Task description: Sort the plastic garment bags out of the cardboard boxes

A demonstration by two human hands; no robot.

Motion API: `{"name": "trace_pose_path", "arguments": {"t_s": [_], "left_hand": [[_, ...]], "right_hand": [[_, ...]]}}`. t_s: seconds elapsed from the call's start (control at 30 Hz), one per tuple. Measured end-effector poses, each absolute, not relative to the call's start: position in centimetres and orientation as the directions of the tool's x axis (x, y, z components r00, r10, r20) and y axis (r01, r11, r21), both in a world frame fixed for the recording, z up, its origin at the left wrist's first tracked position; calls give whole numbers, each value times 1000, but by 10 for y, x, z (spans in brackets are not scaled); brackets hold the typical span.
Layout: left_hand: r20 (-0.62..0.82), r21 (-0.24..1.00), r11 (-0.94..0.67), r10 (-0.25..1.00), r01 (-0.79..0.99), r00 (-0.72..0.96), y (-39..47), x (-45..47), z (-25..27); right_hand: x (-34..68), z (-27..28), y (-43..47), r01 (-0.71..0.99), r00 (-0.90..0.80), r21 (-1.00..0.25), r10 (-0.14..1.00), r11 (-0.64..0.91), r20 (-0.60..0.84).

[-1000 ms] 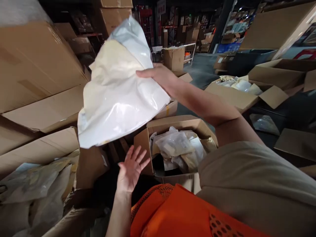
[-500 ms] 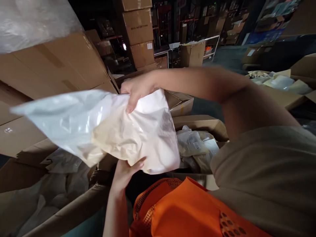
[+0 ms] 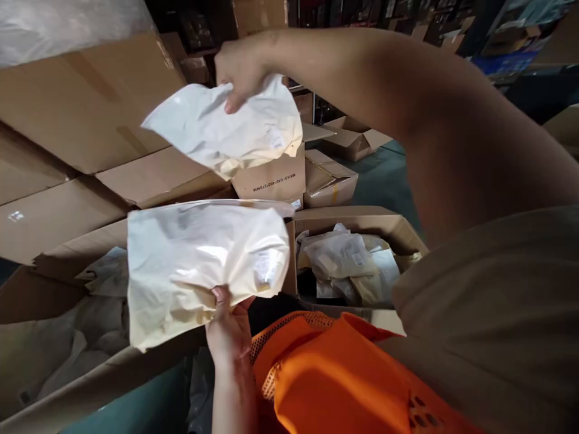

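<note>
My left hand (image 3: pixel 230 328) grips the lower edge of a white plastic mailing bag (image 3: pixel 181 247), thumb on top; a small label shows at the bag's right end. Higher up and farther out, my right hand (image 3: pixel 246 69) is closed on the top edge of a second white mailing bag (image 3: pixel 230 132), which hangs down with a label near its right side. A gap separates the two bags. Below and left of the nearer bag is an open carton (image 3: pixel 122 377) holding several bags. Another open carton (image 3: pixel 362 214) with bagged parcels (image 3: pixel 346 253) stands to the right.
Large closed cartons (image 3: pixel 67 114) are stacked at the left, with clear plastic wrap (image 3: pixel 72 27) on top. A printed carton (image 3: pixel 271 178) and a taped carton (image 3: pixel 330 181) stand ahead. Beyond them is an open box (image 3: pixel 350 141) on the green floor (image 3: pixel 389 172).
The two bags, overlapped before, are now apart. My right hand has lifted one up and away, while my left hand keeps the other low and turned flatter towards me.
</note>
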State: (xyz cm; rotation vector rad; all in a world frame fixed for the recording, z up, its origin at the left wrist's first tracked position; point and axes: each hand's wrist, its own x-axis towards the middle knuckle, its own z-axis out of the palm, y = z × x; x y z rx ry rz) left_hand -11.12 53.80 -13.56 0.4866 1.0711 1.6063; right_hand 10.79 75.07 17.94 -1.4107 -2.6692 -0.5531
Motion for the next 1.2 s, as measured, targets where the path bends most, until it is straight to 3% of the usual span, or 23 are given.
{"name": "trace_pose_path", "arguments": {"t_s": [0.17,0.37,0.6,0.73,0.87,1.07,1.2], "left_hand": [[-56,775,-226,905,-590,-421,537,-116,-130],[-44,791,-250,887,-559,-459,537,-114,-133],[-86,783,-216,891,-583,-445,538,-114,-133],[-104,790,-195,891,-581,-441,539,-112,-132],[-156,788,-135,900,-600,-407,540,-106,-136],[-197,811,-38,922,-583,-334,540,-97,-149],[-229,835,15,919,-549,-322,544,-99,-161]], "right_hand": [[136,171,750,953,-302,110,907,281,294],[151,163,750,930,-271,308,941,202,202],[154,159,750,978,-208,51,949,201,239],[157,159,752,918,-391,173,888,357,243],[154,159,746,927,-348,247,895,283,279],[139,161,723,902,-381,-32,830,430,407],[127,166,706,734,-390,-420,838,533,382]]}}
